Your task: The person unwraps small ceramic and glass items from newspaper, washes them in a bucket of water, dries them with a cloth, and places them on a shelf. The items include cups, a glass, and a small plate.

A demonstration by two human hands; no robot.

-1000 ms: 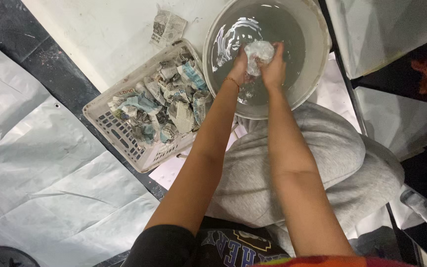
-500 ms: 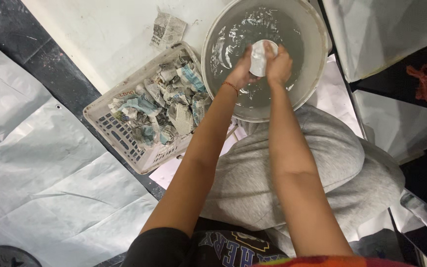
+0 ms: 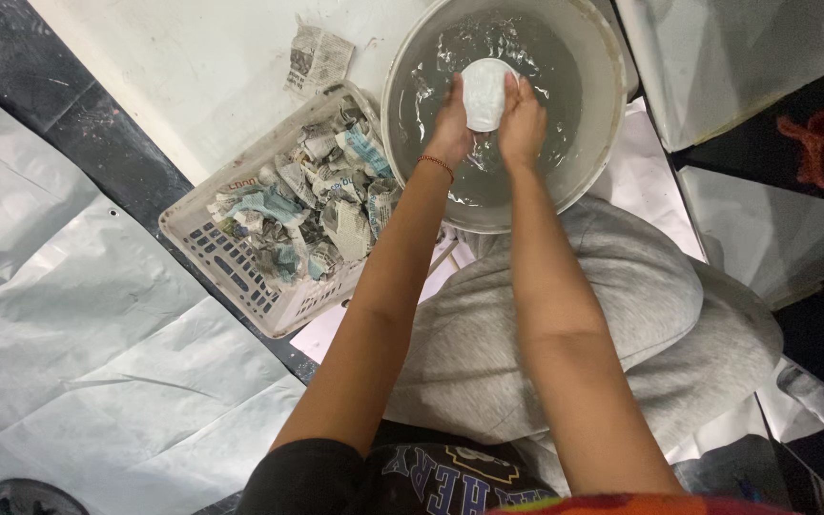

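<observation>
Both my left hand (image 3: 452, 129) and right hand (image 3: 523, 122) clasp a wet white wad (image 3: 484, 93) over the grey basin (image 3: 595, 181) of cloudy water, beside the newspaper-scrap basket (image 3: 231, 262). Squeezing hard could slop water onto my lap.

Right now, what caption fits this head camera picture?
Both hands, left hand and right hand, hold a white lump over a round grey water bowl.

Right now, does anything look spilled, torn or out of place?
One loose newspaper scrap lies on the white sheet beyond the basket of torn paper. Both hands, left hand and right hand, hold a white lump over the water-filled basin. No spill shows.
</observation>
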